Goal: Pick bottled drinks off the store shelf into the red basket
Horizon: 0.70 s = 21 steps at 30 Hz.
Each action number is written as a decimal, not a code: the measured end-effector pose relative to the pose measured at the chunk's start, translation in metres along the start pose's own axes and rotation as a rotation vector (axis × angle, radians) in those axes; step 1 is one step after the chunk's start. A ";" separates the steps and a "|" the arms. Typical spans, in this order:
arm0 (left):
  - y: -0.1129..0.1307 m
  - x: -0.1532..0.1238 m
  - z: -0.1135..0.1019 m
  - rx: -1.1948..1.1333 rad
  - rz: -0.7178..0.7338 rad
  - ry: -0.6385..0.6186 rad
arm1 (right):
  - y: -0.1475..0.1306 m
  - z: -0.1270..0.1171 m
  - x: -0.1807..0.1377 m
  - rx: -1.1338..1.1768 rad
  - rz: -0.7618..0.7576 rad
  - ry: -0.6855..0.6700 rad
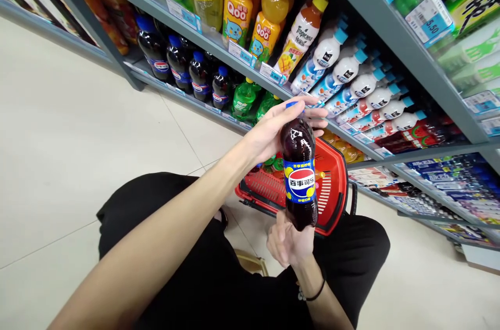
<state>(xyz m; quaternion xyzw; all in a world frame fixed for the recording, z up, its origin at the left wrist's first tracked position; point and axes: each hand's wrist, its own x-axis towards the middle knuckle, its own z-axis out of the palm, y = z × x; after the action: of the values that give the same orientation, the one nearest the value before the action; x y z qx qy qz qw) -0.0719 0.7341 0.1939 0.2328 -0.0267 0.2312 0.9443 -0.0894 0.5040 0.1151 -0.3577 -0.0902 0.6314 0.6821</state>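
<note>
A dark cola bottle (299, 174) with a blue Pepsi label and blue cap is held nearly upright in front of me, between my two hands. My left hand (287, 122) is around its cap and neck, with the thumb across the near side and the fingers stretched out loosely behind. Below, my right hand (291, 239) supports the base with curled fingers, partly hidden by the bottle. Behind the bottle stands a red shopping basket (330, 179) on the floor, with a few bottles partly seen inside.
A grey shelf (269, 85) runs diagonally across, carrying juice and milk-drink bottles. Several Pepsi bottles (199, 77) and green bottles (245, 98) line its lower level. Price tags edge the shelves. My black-clad knees (351, 252) flank the basket. Pale floor tiles (70, 127) extend at left.
</note>
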 end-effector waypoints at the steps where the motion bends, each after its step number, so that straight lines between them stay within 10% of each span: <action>1: -0.001 0.000 0.001 0.003 0.018 0.013 | -0.001 0.001 0.001 -0.016 0.015 0.004; 8: 0.000 0.003 -0.001 0.085 0.098 0.152 | -0.003 0.008 0.008 -0.095 -0.191 0.429; 14: 0.005 0.003 -0.003 0.116 0.072 0.166 | 0.003 -0.008 0.006 -0.381 -0.412 0.398; 21: 0.004 -0.001 -0.007 0.244 0.091 -0.017 | -0.009 -0.003 0.001 -0.250 -0.238 0.310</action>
<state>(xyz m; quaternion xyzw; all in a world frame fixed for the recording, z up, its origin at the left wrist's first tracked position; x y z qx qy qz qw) -0.0754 0.7399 0.1897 0.3464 -0.0168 0.2735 0.8972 -0.0799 0.5046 0.1176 -0.5190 -0.1033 0.4680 0.7078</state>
